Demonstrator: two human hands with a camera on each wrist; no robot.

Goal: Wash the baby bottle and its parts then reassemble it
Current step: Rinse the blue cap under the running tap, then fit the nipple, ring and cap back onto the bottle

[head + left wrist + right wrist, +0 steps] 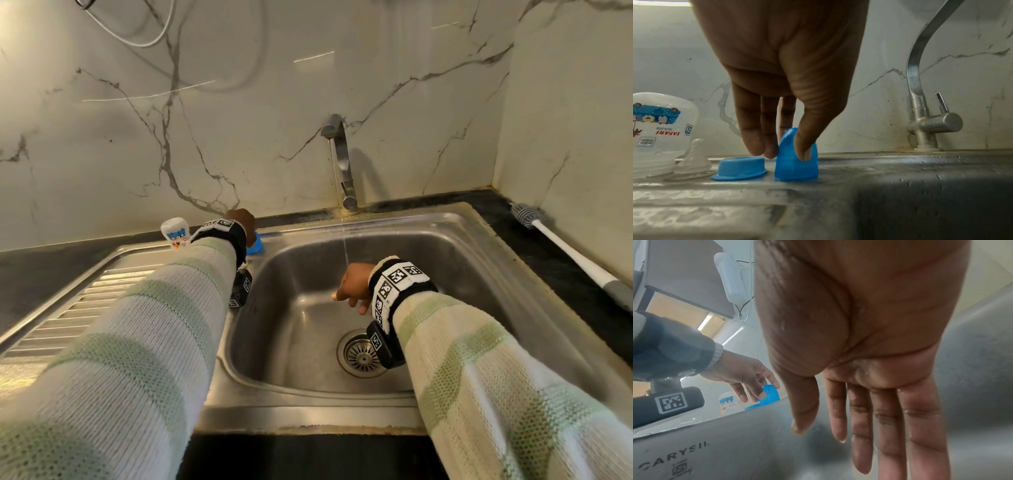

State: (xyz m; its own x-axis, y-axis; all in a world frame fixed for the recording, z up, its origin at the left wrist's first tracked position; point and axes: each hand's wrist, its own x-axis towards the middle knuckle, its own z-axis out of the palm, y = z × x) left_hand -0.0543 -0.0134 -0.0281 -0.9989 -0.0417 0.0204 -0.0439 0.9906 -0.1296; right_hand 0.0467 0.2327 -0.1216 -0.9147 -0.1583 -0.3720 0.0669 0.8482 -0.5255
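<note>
The left hand [781, 81] is pinching the translucent blue plastic cap [796, 160] standing on the steel sink [411, 226] ledge, beside the blue screw ring [740, 168], clear silicone teat [694, 159] and inverted clear printed bottle [657, 129]. The right hand [869, 369] is hanging with straight, empty fingers under the chrome tap's [339, 161] thin stream.

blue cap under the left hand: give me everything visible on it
The cap is translucent blue plastic, a domed shell, wet-looking. It stands dome up on its open rim on the steel sink ledge, at the basin's back left corner, slightly tilted. The left hand pinches it from above, thumb on the near face, fingers behind. A blue collar ring sits just beside it; whether they touch is unclear. The head view mostly hides it behind the wrist.
</note>
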